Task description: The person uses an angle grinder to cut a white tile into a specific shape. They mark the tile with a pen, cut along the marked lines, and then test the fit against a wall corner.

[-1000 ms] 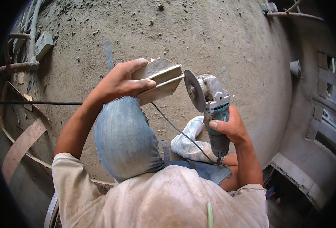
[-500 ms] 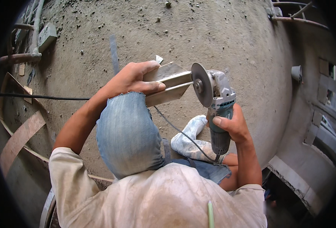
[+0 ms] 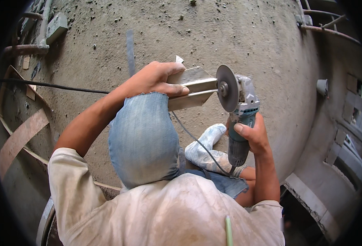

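Note:
My left hand (image 3: 166,80) is closed around a bent metal channel (image 3: 199,85), thumb along one side, beside my raised knee in blue denim. The channel's right end is cut at slants. In my right hand (image 3: 252,133) is a teal and grey angle grinder (image 3: 246,96), held upright with its cord running from the bottom. Its thin cutting disc (image 3: 227,88) stands right at the channel's end; whether they touch I cannot tell. No sparks show.
A grey metal strip (image 3: 130,52) and a small scrap (image 3: 179,60) lie on the rough concrete floor. A black cable (image 3: 54,85) runs in from the left. There are a concrete block (image 3: 57,28), scaffold tubes (image 3: 27,49) and a bucket (image 3: 322,87) farther off.
The view has shifted slightly, so most things sit a little farther right. Both hands keep their holds, and the disc stays at the channel's end.

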Demonstrator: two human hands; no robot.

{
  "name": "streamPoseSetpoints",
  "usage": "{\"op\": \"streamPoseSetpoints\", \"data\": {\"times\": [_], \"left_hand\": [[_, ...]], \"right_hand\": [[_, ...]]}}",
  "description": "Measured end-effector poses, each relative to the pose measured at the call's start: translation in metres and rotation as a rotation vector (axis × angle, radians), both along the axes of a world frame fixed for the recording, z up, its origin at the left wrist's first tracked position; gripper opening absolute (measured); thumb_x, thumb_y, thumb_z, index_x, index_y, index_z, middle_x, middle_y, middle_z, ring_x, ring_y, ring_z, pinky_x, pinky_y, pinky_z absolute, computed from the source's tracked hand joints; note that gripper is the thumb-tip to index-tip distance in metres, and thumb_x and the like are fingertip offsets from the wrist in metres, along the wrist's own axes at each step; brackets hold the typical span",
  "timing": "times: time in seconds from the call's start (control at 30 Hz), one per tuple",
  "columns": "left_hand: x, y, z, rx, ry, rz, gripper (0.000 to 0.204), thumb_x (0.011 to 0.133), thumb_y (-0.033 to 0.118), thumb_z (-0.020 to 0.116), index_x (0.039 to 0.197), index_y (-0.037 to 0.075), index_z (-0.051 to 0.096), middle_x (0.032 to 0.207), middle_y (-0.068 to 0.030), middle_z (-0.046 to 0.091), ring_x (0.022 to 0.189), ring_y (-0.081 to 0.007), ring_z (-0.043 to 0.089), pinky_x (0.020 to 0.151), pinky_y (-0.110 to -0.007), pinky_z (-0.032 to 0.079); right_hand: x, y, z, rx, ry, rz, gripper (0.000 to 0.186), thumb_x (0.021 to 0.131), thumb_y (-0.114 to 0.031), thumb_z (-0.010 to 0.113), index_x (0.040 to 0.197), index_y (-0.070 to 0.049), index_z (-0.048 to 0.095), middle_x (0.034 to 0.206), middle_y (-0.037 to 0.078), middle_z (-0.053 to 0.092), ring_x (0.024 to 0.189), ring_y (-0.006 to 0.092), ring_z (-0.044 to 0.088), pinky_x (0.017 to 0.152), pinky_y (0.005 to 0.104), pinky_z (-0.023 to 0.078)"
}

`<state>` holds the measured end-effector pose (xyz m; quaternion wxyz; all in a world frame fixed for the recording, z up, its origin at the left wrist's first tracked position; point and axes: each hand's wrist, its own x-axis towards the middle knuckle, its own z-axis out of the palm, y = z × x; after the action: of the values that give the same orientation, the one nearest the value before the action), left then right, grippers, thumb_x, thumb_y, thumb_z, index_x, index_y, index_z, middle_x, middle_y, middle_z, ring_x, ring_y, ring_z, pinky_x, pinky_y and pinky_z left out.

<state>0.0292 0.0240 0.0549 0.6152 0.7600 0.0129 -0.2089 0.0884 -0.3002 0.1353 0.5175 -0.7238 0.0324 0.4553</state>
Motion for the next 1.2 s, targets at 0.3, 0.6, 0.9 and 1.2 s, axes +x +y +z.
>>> {"op": "streamPoseSetpoints", "data": {"times": [0.3, 0.6, 0.9, 1.2], "left_hand": [[-0.009, -0.002, 0.001, -0.135, 0.003, 0.179, 0.044, 0.086, 0.034, 0.080, 0.107, -0.002, 0.065, 0.087, -0.0095, 0.067, 0.084, -0.0167, 0.061, 0.075, -0.033, 0.046], [-0.006, 0.001, 0.002, -0.074, 0.014, 0.102, 0.059, 0.087, 0.035, 0.081, 0.125, -0.006, 0.064, 0.100, -0.0160, 0.072, 0.095, -0.0228, 0.068, 0.084, -0.035, 0.051], [-0.007, 0.001, 0.005, -0.084, 0.012, 0.097, 0.050, 0.086, 0.036, 0.080, 0.114, -0.003, 0.065, 0.091, -0.0117, 0.068, 0.086, -0.0192, 0.064, 0.075, -0.033, 0.047], [-0.010, 0.004, 0.003, -0.072, -0.016, 0.066, 0.045, 0.088, 0.034, 0.079, 0.112, -0.001, 0.066, 0.090, -0.0097, 0.067, 0.084, -0.0179, 0.063, 0.075, -0.032, 0.046]], "right_hand": [[-0.005, -0.004, -0.009, -0.070, 0.064, 0.006, 0.058, 0.072, -0.034, 0.082, 0.111, 0.002, 0.059, 0.090, 0.009, 0.066, 0.078, 0.0187, 0.069, 0.073, 0.0336, 0.059], [-0.016, -0.017, -0.024, -0.007, 0.102, -0.042, 0.059, 0.073, -0.031, 0.083, 0.116, 0.001, 0.058, 0.096, 0.007, 0.064, 0.082, 0.0163, 0.066, 0.075, 0.0330, 0.056], [-0.008, -0.020, -0.016, -0.068, 0.018, 0.040, 0.060, 0.072, -0.031, 0.083, 0.119, 0.001, 0.060, 0.099, 0.006, 0.064, 0.088, 0.0137, 0.062, 0.079, 0.0306, 0.053], [0.000, -0.009, -0.011, -0.041, -0.015, 0.083, 0.061, 0.073, -0.033, 0.083, 0.117, 0.001, 0.059, 0.098, 0.007, 0.065, 0.086, 0.0149, 0.064, 0.079, 0.0314, 0.054]]}}
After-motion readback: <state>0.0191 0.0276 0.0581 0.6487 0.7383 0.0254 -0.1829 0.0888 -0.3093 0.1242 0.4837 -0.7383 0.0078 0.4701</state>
